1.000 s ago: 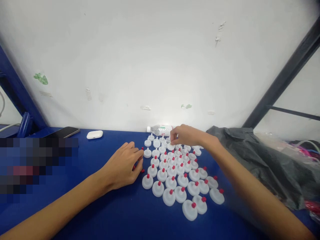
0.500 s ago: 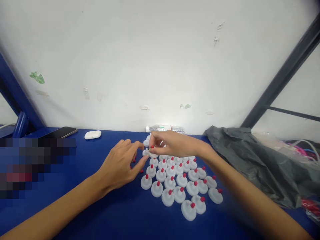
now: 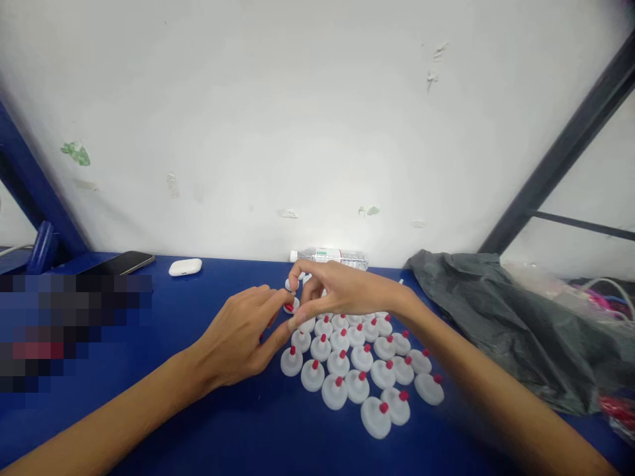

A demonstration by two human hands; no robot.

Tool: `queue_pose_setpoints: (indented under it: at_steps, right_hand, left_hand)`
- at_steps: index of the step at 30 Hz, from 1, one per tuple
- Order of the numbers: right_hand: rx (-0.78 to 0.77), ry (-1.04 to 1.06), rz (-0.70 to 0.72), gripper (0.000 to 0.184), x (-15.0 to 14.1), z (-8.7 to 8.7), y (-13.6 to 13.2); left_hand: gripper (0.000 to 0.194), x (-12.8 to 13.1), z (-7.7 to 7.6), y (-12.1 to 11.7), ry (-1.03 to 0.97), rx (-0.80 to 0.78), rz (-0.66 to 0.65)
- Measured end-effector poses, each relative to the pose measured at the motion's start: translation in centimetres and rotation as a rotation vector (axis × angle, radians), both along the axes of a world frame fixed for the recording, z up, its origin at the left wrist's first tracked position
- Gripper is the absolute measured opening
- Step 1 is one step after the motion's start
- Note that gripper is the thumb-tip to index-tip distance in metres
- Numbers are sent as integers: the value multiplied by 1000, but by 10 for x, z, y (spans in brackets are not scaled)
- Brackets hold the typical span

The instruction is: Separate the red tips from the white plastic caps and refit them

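Observation:
Several white plastic caps with red tips [image 3: 357,370] stand in rows on the blue table [image 3: 208,423]. My right hand [image 3: 342,294] is closed on one white cap [image 3: 292,305], held just above the left end of the rows. My left hand [image 3: 243,334] meets it there, its fingertips pinched on a small red tip at that cap. A few loose red tips lie under my left hand, mostly hidden.
A clear water bottle [image 3: 330,256] lies against the white wall behind the caps. A white earbud case [image 3: 185,267] and a dark phone [image 3: 122,262] sit at the back left. A grey plastic bag [image 3: 520,324] covers the right side.
My right hand came from the far rows to the left with a white cap. My left hand lifted off the table and closed in on that cap with a red tip.

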State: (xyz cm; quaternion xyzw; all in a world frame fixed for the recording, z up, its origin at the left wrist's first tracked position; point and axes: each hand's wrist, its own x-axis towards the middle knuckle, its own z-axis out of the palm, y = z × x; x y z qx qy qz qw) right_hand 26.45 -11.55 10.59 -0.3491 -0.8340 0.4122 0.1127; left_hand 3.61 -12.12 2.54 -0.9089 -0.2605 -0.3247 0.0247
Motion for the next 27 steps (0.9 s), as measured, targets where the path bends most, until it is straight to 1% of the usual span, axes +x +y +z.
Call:
queue_pose_setpoints:
  at_steps: [3,6,7,8,10,12,13,14,15,17,18,19,22,24,27]
  right_hand:
    - [-10,25,48,48,-2,4,-3]
    - [59,-6,52,43,-6,5,-4]
    - [118,-30,52,39,-7,5,-3]
    - [209,-63,45,36,-7,3,0]
    - [455,-162,-18,26,-2,0,10]
    - [677,-292,-157,16,12,-3,22]
    - [712,-343,-233,14,21,-5,29]
    - [714,-365,-296,15,31,-5,35]
    - [700,-368,-330,19,41,-6,40]
    - [628,-373,-333,23,57,-7,47]
    - [597,-381,-317,24,62,-8,49]
    - [573,-394,-297,24,65,-9,51]
    - [518,-419,-246,21,65,-14,52]
    - [469,-403,-227,19,61,-19,53]
    - [403,-368,-216,16,58,-26,54]
  left_hand:
    - [21,1,1,-1,-7,59,-68]
    - [26,3,-1,-2,-41,58,-87]
    - [28,4,-2,-2,-63,35,-82]
    - [31,4,-2,-3,-95,-2,-63]
    - [38,4,-2,-5,-194,-116,14]
    - [42,2,1,-6,-301,-239,110]
    - [42,1,3,-5,-334,-261,149]
    - [42,-1,4,-4,-337,-244,174]
    - [40,-2,6,-2,-308,-192,182]
    - [34,-3,6,1,-174,-44,176]
    - [29,-3,6,3,-95,6,173]
    - [23,-2,5,4,-24,23,170]
    - [14,1,1,6,117,-54,147]
    - [15,2,-1,8,160,-103,126]
    - [16,1,-3,10,210,-128,116]
